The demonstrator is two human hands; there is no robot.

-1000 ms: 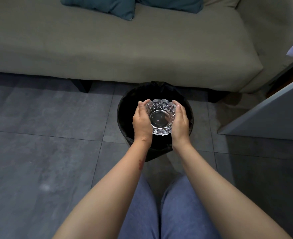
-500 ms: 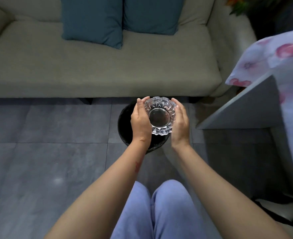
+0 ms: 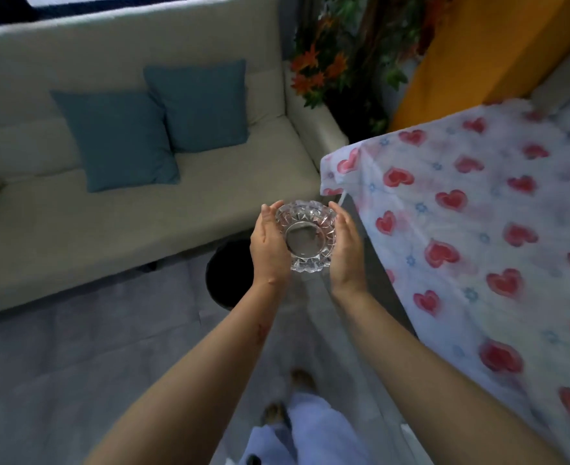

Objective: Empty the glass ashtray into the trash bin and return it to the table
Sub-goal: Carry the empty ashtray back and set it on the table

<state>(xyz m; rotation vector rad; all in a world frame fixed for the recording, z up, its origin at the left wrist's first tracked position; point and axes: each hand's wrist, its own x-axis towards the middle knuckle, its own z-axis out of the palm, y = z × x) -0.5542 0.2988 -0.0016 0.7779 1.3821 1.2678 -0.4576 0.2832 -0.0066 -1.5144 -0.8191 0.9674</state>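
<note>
A cut-glass ashtray (image 3: 305, 236) is held in the air between both palms, its round base turned toward me. My left hand (image 3: 269, 247) grips its left side and my right hand (image 3: 346, 250) grips its right side. The black trash bin (image 3: 227, 273) stands on the floor below and to the left of the ashtray, partly hidden by my left wrist. The table with a white cloth printed with red hearts (image 3: 484, 229) fills the right side, its corner close to my right hand.
A beige sofa (image 3: 109, 236) with two teal cushions (image 3: 125, 139) runs along the left, behind the bin. A plant with orange flowers (image 3: 337, 62) stands by the sofa's arm. Grey floor tiles (image 3: 75, 364) and my legs (image 3: 303, 431) lie below.
I have risen and the view has swung right. The ashtray has lifted away from over the bin toward the table's corner, still held in both hands. The table has come into view.
</note>
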